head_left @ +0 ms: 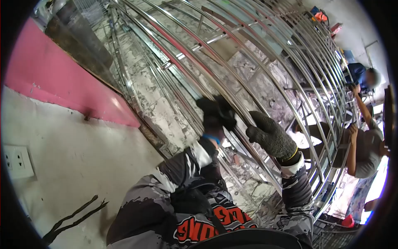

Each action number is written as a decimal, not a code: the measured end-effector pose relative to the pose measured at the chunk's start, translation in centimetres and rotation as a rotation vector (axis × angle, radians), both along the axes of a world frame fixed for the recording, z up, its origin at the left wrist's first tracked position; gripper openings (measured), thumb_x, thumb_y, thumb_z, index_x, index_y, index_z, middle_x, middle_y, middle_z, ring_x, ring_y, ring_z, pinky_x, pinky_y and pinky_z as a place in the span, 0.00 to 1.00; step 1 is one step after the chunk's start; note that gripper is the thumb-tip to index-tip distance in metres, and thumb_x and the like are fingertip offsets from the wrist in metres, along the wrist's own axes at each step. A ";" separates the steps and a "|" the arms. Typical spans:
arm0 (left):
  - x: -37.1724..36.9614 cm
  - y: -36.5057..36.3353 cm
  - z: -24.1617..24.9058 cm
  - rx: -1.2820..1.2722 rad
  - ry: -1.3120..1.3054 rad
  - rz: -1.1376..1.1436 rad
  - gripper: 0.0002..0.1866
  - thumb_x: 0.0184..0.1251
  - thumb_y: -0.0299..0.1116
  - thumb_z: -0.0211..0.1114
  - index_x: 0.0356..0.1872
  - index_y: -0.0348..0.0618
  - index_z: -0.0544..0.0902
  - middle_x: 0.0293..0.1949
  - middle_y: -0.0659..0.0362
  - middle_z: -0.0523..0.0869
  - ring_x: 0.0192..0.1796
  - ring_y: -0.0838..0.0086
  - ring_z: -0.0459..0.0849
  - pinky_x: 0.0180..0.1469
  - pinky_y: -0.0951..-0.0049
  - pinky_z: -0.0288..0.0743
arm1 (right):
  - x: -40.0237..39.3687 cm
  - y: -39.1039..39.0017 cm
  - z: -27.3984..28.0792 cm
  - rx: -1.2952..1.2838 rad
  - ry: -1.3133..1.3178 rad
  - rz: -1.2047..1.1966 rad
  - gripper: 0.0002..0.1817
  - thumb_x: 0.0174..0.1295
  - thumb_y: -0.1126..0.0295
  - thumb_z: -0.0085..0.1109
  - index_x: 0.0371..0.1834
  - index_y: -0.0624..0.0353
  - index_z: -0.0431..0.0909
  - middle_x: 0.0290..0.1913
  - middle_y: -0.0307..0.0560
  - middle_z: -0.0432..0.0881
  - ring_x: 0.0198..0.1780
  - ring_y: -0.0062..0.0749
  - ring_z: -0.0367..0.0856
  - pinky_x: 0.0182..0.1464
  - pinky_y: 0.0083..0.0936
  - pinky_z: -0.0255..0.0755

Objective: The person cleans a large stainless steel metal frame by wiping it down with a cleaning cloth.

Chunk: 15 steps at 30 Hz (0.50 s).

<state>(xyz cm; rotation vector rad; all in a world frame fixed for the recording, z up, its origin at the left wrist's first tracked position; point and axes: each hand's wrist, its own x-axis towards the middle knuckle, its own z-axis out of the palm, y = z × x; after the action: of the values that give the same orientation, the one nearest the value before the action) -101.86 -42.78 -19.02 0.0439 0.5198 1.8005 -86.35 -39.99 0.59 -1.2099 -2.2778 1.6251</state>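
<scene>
A white wall [83, 166] with pink band [54, 79] at nine o'clock; wall socket [17, 161] at eight; daylight at four.

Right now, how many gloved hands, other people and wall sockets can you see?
Gloved hands on the steel bars: 2, the left hand in a black glove and the right hand in a grey glove
Other people by the steel frame: 2, one in grey, one in blue
Wall sockets: 1
Total: 5

Close steel bars [257, 79] block passage (gaps seemingly narrow).
</scene>
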 end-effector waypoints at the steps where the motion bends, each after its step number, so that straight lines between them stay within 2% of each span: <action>1: -1.8 1.1 -0.5 0.000 -0.086 -0.010 0.22 0.83 0.56 0.51 0.46 0.51 0.83 0.32 0.61 0.85 0.32 0.68 0.84 0.33 0.65 0.80 | 0.2 -0.2 -0.2 0.043 -0.022 0.000 0.33 0.75 0.53 0.62 0.72 0.68 0.70 0.50 0.46 0.83 0.47 0.27 0.83 0.49 0.27 0.78; 3: -5.5 5.3 0.5 -0.208 -0.288 0.226 0.23 0.82 0.59 0.50 0.42 0.53 0.83 0.31 0.61 0.85 0.30 0.67 0.84 0.30 0.62 0.79 | 0.5 -0.4 -0.5 0.121 -0.054 -0.052 0.35 0.74 0.52 0.63 0.72 0.69 0.69 0.49 0.47 0.83 0.46 0.28 0.82 0.50 0.28 0.78; 5: -11.5 6.6 -1.6 -0.011 0.195 0.125 0.24 0.83 0.60 0.47 0.32 0.57 0.79 0.24 0.66 0.81 0.23 0.71 0.80 0.26 0.63 0.76 | -0.2 -0.2 0.5 0.145 -0.114 0.008 0.36 0.73 0.50 0.61 0.70 0.72 0.71 0.62 0.68 0.82 0.65 0.50 0.82 0.65 0.39 0.75; 7: -15.5 9.8 0.0 -0.289 0.325 0.268 0.25 0.82 0.62 0.49 0.30 0.56 0.76 0.19 0.66 0.76 0.16 0.70 0.73 0.21 0.63 0.71 | 0.6 -0.1 -0.8 0.113 -0.096 0.004 0.38 0.72 0.47 0.61 0.71 0.72 0.71 0.62 0.69 0.81 0.66 0.51 0.81 0.65 0.38 0.74; 8: -15.8 9.2 0.5 -0.286 0.325 0.273 0.25 0.82 0.62 0.49 0.30 0.56 0.76 0.19 0.66 0.76 0.16 0.70 0.73 0.21 0.63 0.71 | 0.8 -0.1 -1.4 0.144 -0.099 -0.019 0.38 0.72 0.46 0.61 0.71 0.71 0.71 0.61 0.69 0.82 0.65 0.52 0.82 0.65 0.38 0.75; 10: -16.1 8.0 1.6 -0.116 0.294 0.026 0.26 0.81 0.63 0.48 0.32 0.55 0.78 0.21 0.64 0.80 0.18 0.69 0.76 0.21 0.64 0.71 | 0.8 -0.2 -1.1 0.165 -0.080 -0.020 0.37 0.73 0.47 0.60 0.70 0.71 0.72 0.59 0.67 0.84 0.62 0.51 0.84 0.63 0.40 0.75; 11: -14.5 8.7 -0.8 -0.360 0.388 0.073 0.27 0.84 0.61 0.44 0.41 0.52 0.81 0.32 0.61 0.85 0.31 0.70 0.84 0.30 0.64 0.78 | 0.7 -0.3 -0.9 0.176 -0.070 -0.020 0.36 0.73 0.47 0.60 0.69 0.71 0.73 0.57 0.66 0.84 0.61 0.51 0.84 0.62 0.40 0.76; 12: -10.9 8.1 1.2 -0.051 0.255 0.192 0.26 0.83 0.61 0.46 0.46 0.51 0.83 0.40 0.61 0.87 0.39 0.69 0.87 0.38 0.65 0.83 | 0.5 -0.3 -0.5 0.119 -0.071 -0.033 0.36 0.73 0.47 0.60 0.69 0.70 0.73 0.56 0.66 0.85 0.60 0.50 0.85 0.61 0.41 0.76; 13: -9.0 7.0 -1.0 -0.059 0.243 0.071 0.27 0.82 0.63 0.47 0.52 0.51 0.82 0.46 0.62 0.87 0.45 0.68 0.88 0.45 0.67 0.86 | 0.0 -0.3 -0.2 0.062 -0.067 -0.038 0.36 0.73 0.47 0.60 0.68 0.70 0.73 0.55 0.65 0.86 0.58 0.50 0.86 0.60 0.41 0.76; 14: -6.1 5.2 1.7 -0.255 0.083 0.087 0.22 0.83 0.57 0.50 0.55 0.52 0.80 0.43 0.62 0.87 0.44 0.68 0.89 0.44 0.66 0.86 | 0.4 0.0 -1.7 0.128 -0.016 -0.035 0.34 0.73 0.49 0.61 0.68 0.70 0.73 0.51 0.60 0.87 0.52 0.42 0.86 0.55 0.38 0.78; 15: -3.6 3.7 -1.1 -0.094 0.246 0.195 0.16 0.85 0.50 0.51 0.57 0.54 0.78 0.42 0.62 0.86 0.44 0.70 0.88 0.43 0.65 0.86 | 0.5 -0.2 -1.6 0.135 -0.011 -0.019 0.34 0.73 0.49 0.61 0.68 0.70 0.73 0.51 0.60 0.87 0.52 0.42 0.86 0.55 0.38 0.78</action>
<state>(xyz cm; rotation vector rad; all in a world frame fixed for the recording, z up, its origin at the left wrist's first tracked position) -105.47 -39.05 -20.08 0.1562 0.8071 1.9697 -85.87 -40.18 -1.00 -1.2082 -2.3323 1.4357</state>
